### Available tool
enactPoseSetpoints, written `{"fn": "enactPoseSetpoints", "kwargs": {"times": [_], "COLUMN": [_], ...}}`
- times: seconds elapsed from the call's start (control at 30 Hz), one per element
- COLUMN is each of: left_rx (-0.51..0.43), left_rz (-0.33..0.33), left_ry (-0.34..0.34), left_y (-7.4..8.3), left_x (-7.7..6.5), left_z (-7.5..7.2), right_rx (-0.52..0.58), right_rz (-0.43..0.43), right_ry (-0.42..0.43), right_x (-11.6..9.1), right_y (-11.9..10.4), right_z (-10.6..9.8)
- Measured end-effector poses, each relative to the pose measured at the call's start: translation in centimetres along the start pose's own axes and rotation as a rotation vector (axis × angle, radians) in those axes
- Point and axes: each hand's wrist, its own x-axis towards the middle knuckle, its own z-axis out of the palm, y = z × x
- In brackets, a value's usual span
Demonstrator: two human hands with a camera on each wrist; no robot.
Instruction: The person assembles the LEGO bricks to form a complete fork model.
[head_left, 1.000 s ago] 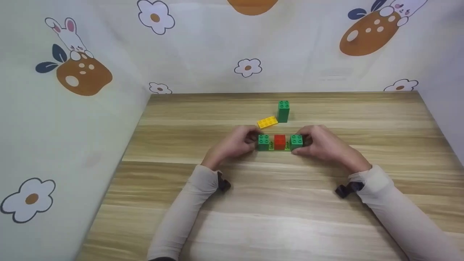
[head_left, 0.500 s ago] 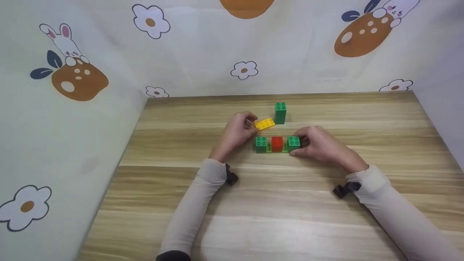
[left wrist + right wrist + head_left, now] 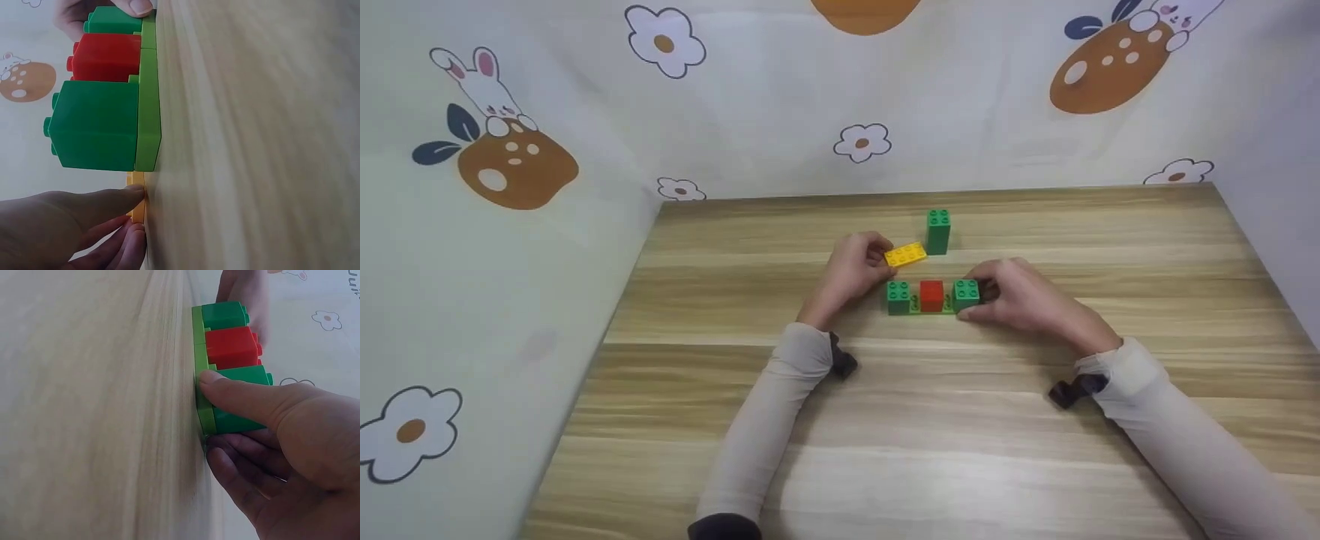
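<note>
1. The left hand (image 3: pixel 855 266) has its thumb and fingertips clamped on the left end of the yellow brick (image 3: pixel 905 255); the rest of the brick juts out to the right of them.
2. The right hand (image 3: pixel 1020 296) has its thumb against the light green base (image 3: pixel 148 118) and its other fingers curled behind the right green block (image 3: pixel 966 295), clamped on that end.
3. Left of the right fingertips, the red block (image 3: pixel 931 295) and left green block (image 3: pixel 898 298) stand on the base; the latter is just nearer the person than the left thumb.
4. The tall green block (image 3: pixel 938 234) stands near the yellow brick's free end, so a straight lift would best avoid a knock.
5. A light, low right-hand hold should steady the base without twisting it.
</note>
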Motion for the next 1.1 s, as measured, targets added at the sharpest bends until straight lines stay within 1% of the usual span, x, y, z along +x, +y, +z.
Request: {"fn": "enactPoseSetpoints", "kwargs": {"times": [0.17, 0.37, 0.57, 0.83, 1.1], "left_rx": [0.021, 0.048, 0.027, 0.009, 0.011], "left_rz": [-0.003, 0.054, 0.095, 0.106, 0.170], "left_ry": [-0.011, -0.018, -0.024, -0.048, -0.064], "left_y": [0.0, -0.3, -0.8, -1.0, -1.4], "left_x": [-0.2, -0.4, -0.8, -1.7, -2.7], "left_z": [-0.2, -0.4, -0.5, -0.4, -0.3], "right_rx": [0.011, 0.017, 0.032, 0.055, 0.111], "right_rz": [-0.003, -0.007, -0.013, -0.017, -0.024], "right_ry": [-0.006, -0.006, -0.012, -0.013, -0.014], "right_x": [-0.1, -0.3, -0.3, -0.2, -0.2], "right_y": [0.1, 0.5, 0.7, 0.6, 0.6], "right_z": [-0.1, -0.1, -0.1, -0.4, -1.0]}}
